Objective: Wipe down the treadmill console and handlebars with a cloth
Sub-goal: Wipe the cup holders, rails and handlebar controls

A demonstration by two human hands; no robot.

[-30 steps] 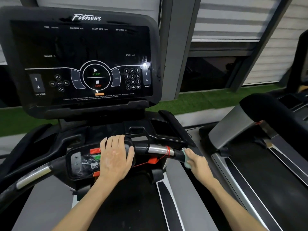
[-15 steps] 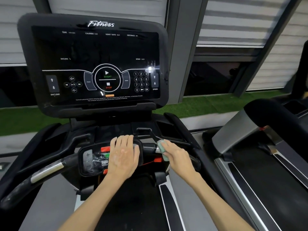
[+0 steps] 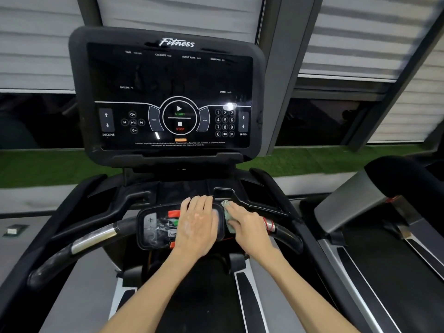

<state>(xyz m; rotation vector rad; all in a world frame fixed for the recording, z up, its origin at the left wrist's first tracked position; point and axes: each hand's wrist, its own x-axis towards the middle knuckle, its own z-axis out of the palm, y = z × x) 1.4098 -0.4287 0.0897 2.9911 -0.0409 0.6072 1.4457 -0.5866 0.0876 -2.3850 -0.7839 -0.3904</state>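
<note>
The treadmill's black console screen (image 3: 168, 92) stands upright ahead of me. Below it a small control panel (image 3: 153, 227) with red and green buttons sits in the middle of the curved handlebar (image 3: 91, 241). My left hand (image 3: 197, 224) lies flat, fingers straight, on the right part of that panel. Right beside it, my right hand (image 3: 247, 227) grips a pale green cloth (image 3: 228, 219) against the handlebar at the panel's right edge. The right stretch of handlebar (image 3: 286, 234), with a red band, shows past my right wrist.
A second treadmill (image 3: 384, 212) stands close on the right, its grey arm and belt alongside mine. Green artificial turf (image 3: 324, 159) and shuttered windows lie beyond the console. The black belt (image 3: 204, 296) runs under my forearms.
My right hand slid the cloth leftward along the handlebar, from its right end to the control panel's edge. My left hand stayed flat on the panel. My view shifted right and down.
</note>
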